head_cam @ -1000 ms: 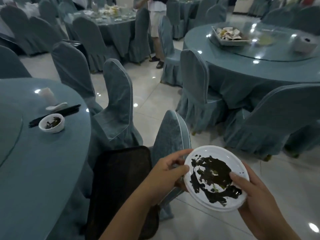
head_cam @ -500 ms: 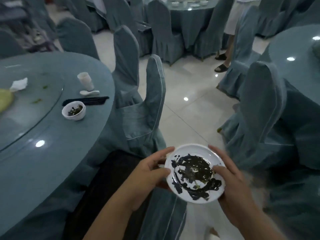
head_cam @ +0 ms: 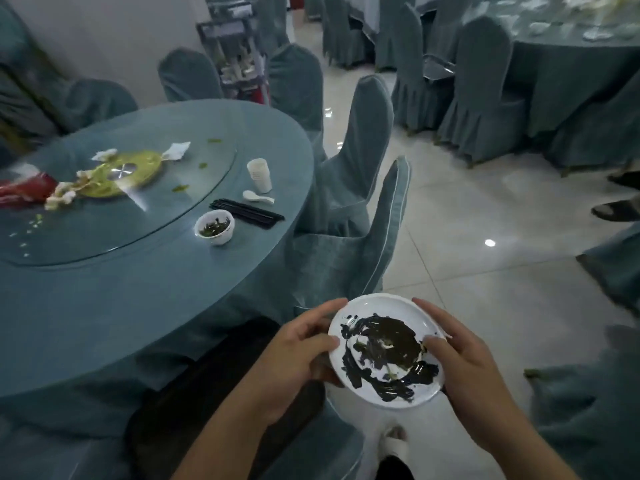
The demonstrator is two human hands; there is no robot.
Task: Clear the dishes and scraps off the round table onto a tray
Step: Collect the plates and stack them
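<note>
Down in front of me, both hands held a white plate (head_cam: pixel 384 351) smeared with dark sauce, out over the tiled floor (head_cam: pixel 485 289) and clear of the worktop. My left hand (head_cam: pixel 298 355) gripped its left rim and my right hand (head_cam: pixel 464 372) its right rim, each with the thumb on top and fingers curled underneath. To my left stood the round worktop (head_cam: pixel 104 306), draped in blue-grey cloth. Near its edge sat a small white bowl (head_cam: pixel 214 231) with green scraps inside. Just beside the bowl lay black chopsticks (head_cam: pixel 247 213), then a white spoon (head_cam: pixel 258 197) and a stack of white cups (head_cam: pixel 259 174). On the glass turntable (head_cam: pixel 166 220) lay crumpled napkins (head_cam: pixel 176 150) and bits of greens. A cloth-covered chair (head_cam: pixel 363 220) stood between the worktop and the plate.
</note>
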